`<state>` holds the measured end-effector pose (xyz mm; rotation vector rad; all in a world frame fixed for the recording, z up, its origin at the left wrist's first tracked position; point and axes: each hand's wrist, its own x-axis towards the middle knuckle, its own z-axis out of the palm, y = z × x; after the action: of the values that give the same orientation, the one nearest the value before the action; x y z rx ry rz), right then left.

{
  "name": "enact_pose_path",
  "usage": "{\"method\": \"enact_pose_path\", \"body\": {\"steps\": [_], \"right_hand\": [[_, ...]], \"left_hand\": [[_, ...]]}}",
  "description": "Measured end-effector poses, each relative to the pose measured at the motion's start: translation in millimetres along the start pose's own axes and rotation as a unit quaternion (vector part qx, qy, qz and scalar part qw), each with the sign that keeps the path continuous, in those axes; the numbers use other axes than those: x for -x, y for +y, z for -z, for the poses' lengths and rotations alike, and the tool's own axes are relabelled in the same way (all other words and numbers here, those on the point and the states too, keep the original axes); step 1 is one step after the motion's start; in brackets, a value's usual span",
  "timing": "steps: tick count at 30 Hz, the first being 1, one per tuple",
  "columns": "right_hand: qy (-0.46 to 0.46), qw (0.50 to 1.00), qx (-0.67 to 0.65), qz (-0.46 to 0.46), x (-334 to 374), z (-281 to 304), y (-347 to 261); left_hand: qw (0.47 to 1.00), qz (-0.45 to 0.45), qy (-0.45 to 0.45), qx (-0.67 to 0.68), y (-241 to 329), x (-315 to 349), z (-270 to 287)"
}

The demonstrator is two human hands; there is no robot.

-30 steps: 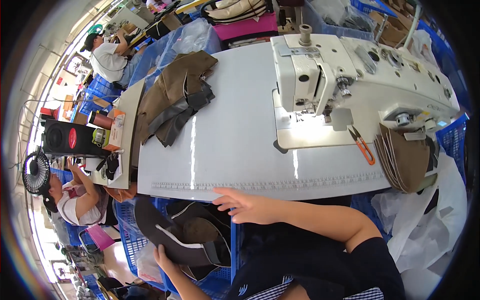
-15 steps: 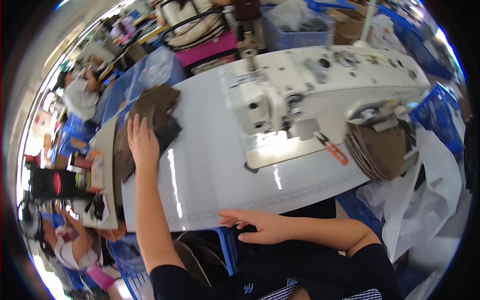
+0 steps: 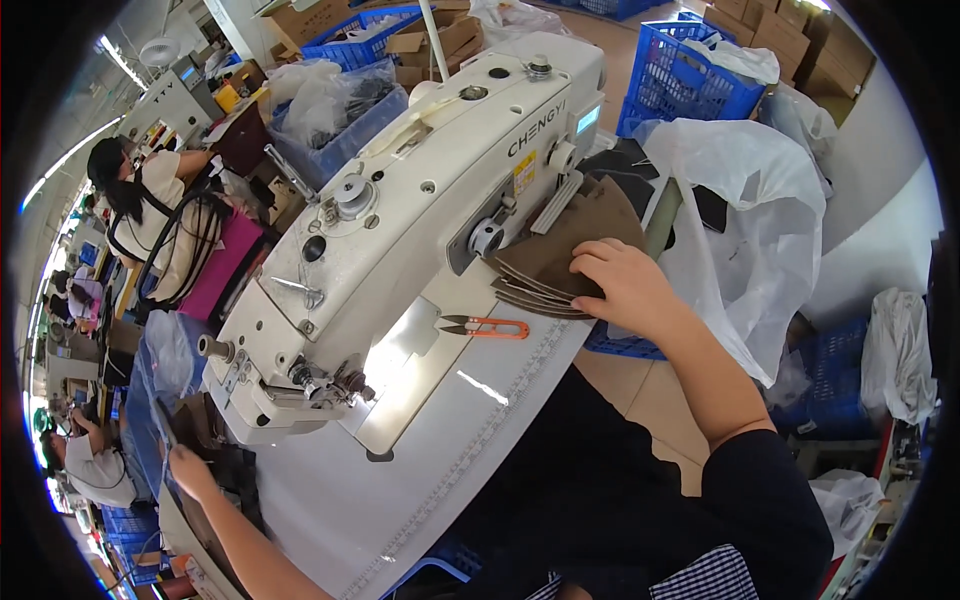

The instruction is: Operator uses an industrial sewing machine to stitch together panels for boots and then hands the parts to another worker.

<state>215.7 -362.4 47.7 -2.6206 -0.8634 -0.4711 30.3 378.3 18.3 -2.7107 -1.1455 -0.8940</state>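
My right hand [image 3: 628, 287] is on a stack of brown cut pieces [image 3: 600, 215] at the right end of the sewing table. Its fingers curl over the top piece and the thumb presses at the stack's near edge. My left hand [image 3: 192, 474] rests by a dark brown pile of pieces [image 3: 198, 422] at the table's left end, fingers extended, with no grip visible. Between the hands stands a white sewing machine [image 3: 400, 215], its lamp lit by the needle. Orange-handled thread snips [image 3: 490, 327] lie on the table beside the stack.
A ruler strip [image 3: 500, 420] runs along the near edge of the white tabletop [image 3: 330, 500]. A white plastic bag [image 3: 745, 240] hangs right of the stack. Blue crates [image 3: 685, 75] and a bin of bagged parts [image 3: 345, 120] stand behind. Other people [image 3: 150, 200] sit at the left.
The view has swung to the right. My right hand has gone from the table's near edge onto the brown stack. My left hand stays by the left pile, now nearer its outer side.
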Motion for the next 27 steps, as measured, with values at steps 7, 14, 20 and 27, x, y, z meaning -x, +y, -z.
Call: {"method": "enact_pose_path", "body": {"steps": [7,14,20,27], "right_hand": [[-0.005,0.999,0.039,0.033,4.7,-11.2,8.2],[0.219,0.965,-0.058,0.132,-12.4,18.9,-54.5],[0.016,0.909,-0.221,0.352,5.8,-34.7,-115.8],[-0.358,0.833,-0.2,0.371,-5.7,-66.5,-127.6]], "left_hand": [[0.966,0.169,0.134,0.141,-37.3,41.1,131.3],[0.985,-0.089,0.035,0.14,16.9,151.8,191.4],[0.879,-0.398,-0.26,0.027,183.4,242.8,149.0],[0.859,-0.418,-0.296,0.017,237.3,249.8,149.7]]}}
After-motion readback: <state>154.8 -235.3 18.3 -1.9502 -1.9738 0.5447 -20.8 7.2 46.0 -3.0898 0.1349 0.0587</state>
